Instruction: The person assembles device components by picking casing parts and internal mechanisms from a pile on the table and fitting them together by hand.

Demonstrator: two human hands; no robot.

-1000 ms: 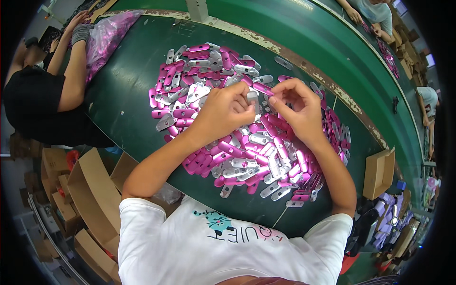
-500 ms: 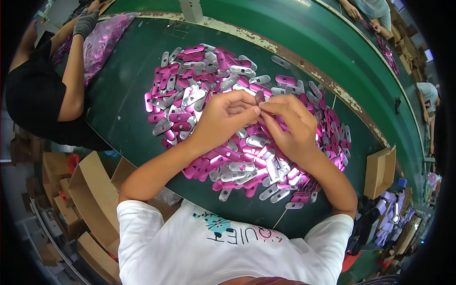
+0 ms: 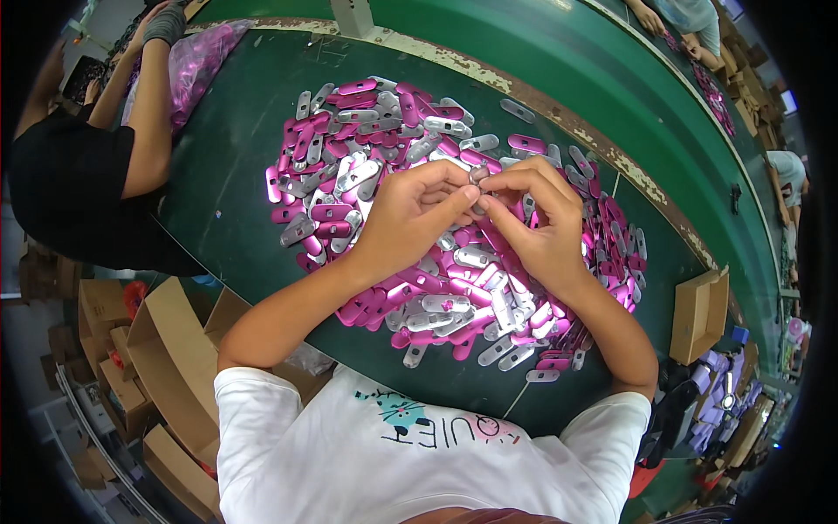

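Over a heap of small oblong pieces, pink and silver with square holes (image 3: 358, 179), both my hands meet at the fingertips. Between them is one small rounded, greyish oblong piece (image 3: 478, 175), mostly covered by the fingers. My left hand (image 3: 415, 214) pinches it from the left with thumb and forefinger, the other fingers curled. From the right, my right hand (image 3: 543, 223) grips the same piece between thumb and fingers. Loose pieces lie below and around both hands on the dark green tabletop (image 3: 236, 175).
At the left a co-worker in black (image 3: 74, 192) reaches toward a clear plastic bag of pink pieces (image 3: 196, 70). Large cardboard boxes (image 3: 179, 349) stand at the lower left, and a small open carton (image 3: 698, 314) is at the right. A green conveyor belt (image 3: 524, 61) runs behind a chipped metal rail.
The piece in my fingers has turned, showing a lighter grey side, and my right fingers have shifted around it. The co-worker's body and arm have moved slightly right.
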